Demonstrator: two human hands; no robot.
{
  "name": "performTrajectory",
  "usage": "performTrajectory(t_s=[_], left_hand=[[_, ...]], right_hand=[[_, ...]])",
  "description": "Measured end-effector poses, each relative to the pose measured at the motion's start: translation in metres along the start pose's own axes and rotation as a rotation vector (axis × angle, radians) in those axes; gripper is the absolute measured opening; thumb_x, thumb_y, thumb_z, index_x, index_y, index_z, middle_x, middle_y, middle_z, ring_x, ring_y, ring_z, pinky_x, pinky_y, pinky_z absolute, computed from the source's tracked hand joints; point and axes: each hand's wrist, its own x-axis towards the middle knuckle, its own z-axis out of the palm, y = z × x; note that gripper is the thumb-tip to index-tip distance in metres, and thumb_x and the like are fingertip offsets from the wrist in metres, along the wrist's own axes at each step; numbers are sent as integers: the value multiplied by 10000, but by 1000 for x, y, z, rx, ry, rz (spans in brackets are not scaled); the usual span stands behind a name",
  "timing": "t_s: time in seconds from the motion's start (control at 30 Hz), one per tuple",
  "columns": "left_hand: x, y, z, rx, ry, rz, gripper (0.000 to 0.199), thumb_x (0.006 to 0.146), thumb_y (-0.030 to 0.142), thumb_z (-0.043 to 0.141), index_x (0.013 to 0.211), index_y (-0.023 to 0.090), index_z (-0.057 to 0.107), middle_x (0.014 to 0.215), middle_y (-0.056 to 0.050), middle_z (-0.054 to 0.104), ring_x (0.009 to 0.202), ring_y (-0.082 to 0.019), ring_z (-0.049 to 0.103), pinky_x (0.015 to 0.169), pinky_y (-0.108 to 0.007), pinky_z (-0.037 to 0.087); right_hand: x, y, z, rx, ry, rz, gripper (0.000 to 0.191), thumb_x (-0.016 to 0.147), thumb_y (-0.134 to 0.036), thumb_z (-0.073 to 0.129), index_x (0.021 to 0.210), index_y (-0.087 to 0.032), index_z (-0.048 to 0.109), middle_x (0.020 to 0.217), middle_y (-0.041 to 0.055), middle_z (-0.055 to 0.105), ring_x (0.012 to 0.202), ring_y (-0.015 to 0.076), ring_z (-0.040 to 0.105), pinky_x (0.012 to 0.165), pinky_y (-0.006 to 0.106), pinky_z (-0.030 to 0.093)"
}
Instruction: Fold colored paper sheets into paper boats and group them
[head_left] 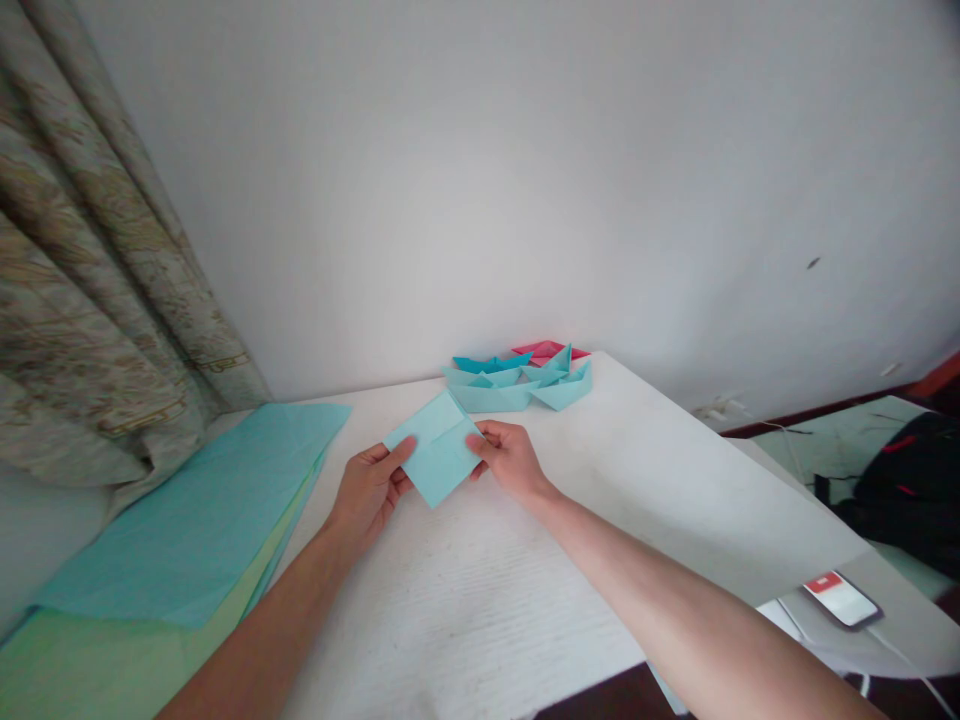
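Observation:
A light blue folded paper square, turned like a diamond and creased across its middle, is held above the white table between both hands. My left hand pinches its left corner, thumb on top. On the opposite corner my right hand has the same kind of pinch, with its fingers partly hidden behind the paper. Just beyond the square, several folded paper boats stand together: light blue ones, a darker blue one and a pink one.
Large blue and green paper sheets lie on the table's left side, beside a patterned curtain. A phone with a cable rests at the right. The white table meets the wall at the back. A black bag lies beyond its right edge.

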Motion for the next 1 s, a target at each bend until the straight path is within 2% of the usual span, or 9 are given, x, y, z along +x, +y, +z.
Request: performTrajectory(t_s=[0.13,0.2,0.3,0.43,0.6,0.83,1.0], left_hand=[[-1,-2,3,50,13,-34,80,800,92,611,825,48,673,816,-144,739,678,-214,708,656,-329,610],[-1,-2,3,70,29,-31,69,793,92,618,794,53,674,808,-140,741,673,-214,708,654,-329,609],[-2,-1,3,95,26,-36,67,786,100,627,782,63,683,804,-131,745,681,-215,710,658,-324,606],[-3,-2,1,126,-25,-46,86,766,122,656,815,67,700,818,-124,749,717,-226,713,686,-329,602],[-5,-5,1,139,-95,-86,146,731,149,701,845,58,704,846,-138,747,746,-246,712,711,-348,600],[-4,-4,0,119,-105,-139,168,756,137,669,895,42,679,854,-172,738,718,-250,715,679,-361,604],[-4,-7,-2,118,-200,-210,196,765,151,660,930,47,664,863,-185,730,711,-252,714,662,-368,599]], right_hand=[[-1,-2,0,-3,16,-51,564,693,-465,692,1170,-175,615,645,1,615,509,140,548,425,266,486],[-2,-4,0,-16,32,-84,581,741,-492,647,1232,-190,579,637,0,603,495,136,531,423,266,477],[-3,-6,0,-62,55,-116,483,793,-536,569,1109,-183,663,670,27,627,531,147,543,462,267,463],[-2,-5,0,-110,67,-155,379,736,-505,651,885,-164,721,759,46,671,679,176,590,597,275,459],[0,0,-1,-141,60,-144,308,728,-443,676,829,-155,716,728,24,658,627,149,560,575,255,415],[1,3,-3,-123,61,-101,294,719,-429,673,812,-153,703,674,6,621,588,137,526,560,257,397],[3,5,-4,-158,95,-78,321,713,-455,657,831,-159,693,700,18,634,611,151,538,553,258,407]])
